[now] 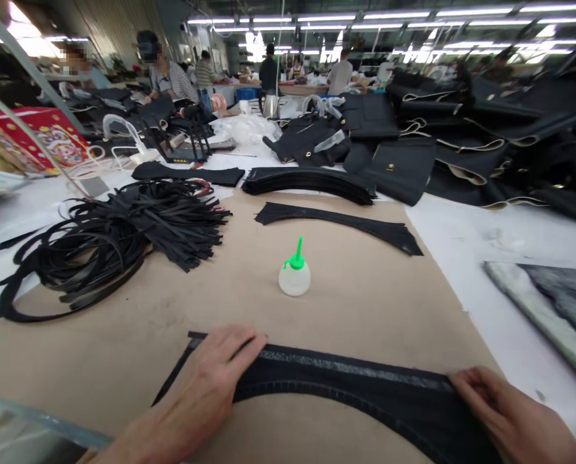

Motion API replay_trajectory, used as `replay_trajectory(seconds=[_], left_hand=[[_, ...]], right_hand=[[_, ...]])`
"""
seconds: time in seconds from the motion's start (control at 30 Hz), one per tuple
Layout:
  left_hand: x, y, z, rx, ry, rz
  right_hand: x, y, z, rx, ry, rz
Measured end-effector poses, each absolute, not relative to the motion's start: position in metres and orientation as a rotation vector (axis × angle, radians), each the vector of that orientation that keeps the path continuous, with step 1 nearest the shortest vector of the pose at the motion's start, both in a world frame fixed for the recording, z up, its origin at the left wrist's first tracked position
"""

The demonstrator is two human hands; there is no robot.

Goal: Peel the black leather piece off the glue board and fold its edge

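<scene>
A long curved black leather piece (346, 380) lies on brown paper (365, 303) at the near edge, with a shiny strip along its far edge. My left hand (211, 380) presses flat on its left end, fingers spread. On the piece's right end rests my right hand (505, 412), fingertips at the far edge. A small white glue bottle with a green nozzle (294, 274) stands upright beyond the piece, apart from both hands.
A tangle of thin black straps (124, 238) lies at the left. More curved black pieces (341, 222) and a stack of them (307, 180) lie beyond the bottle. Black bag panels (462, 129) pile up at the back right. People work at far tables.
</scene>
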State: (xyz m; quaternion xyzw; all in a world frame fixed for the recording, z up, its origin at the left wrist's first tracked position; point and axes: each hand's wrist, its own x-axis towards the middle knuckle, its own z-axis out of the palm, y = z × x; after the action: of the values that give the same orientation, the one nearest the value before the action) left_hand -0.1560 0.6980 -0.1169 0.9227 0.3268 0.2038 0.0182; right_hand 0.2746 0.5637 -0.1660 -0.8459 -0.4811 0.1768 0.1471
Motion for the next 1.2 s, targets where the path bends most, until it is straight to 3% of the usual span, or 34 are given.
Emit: replay_trajectory(seconds=[0.13,0.3,0.67,0.8,0.93,1.2], left_hand=[[-0.124,0.693,-0.123,3.024,0.731,0.449],[-0.113,0.696,-0.125,3.137,0.619,0.519],[-0.107,0.686,-0.130,3.195,0.657,0.298],[-0.106,0.684,-0.126,3.165,0.667,0.105],[-0.104,0.681,-0.122,3.135,0.707,0.041],[-0.105,0.677,-0.123,3.151,0.713,0.057]], right_hand=[[0.259,0.572,-0.146,-2.478,-1.333,0.576],[0.253,0.574,-0.135,-2.484,-1.330,0.492],[0.257,0.565,-0.131,-2.272,-1.395,0.476],[0.207,0.576,-0.115,-1.954,-1.827,0.196],[0.147,0.593,-0.104,-1.611,-2.277,0.361],[0.171,0.580,-0.120,-1.697,-2.338,0.224]])
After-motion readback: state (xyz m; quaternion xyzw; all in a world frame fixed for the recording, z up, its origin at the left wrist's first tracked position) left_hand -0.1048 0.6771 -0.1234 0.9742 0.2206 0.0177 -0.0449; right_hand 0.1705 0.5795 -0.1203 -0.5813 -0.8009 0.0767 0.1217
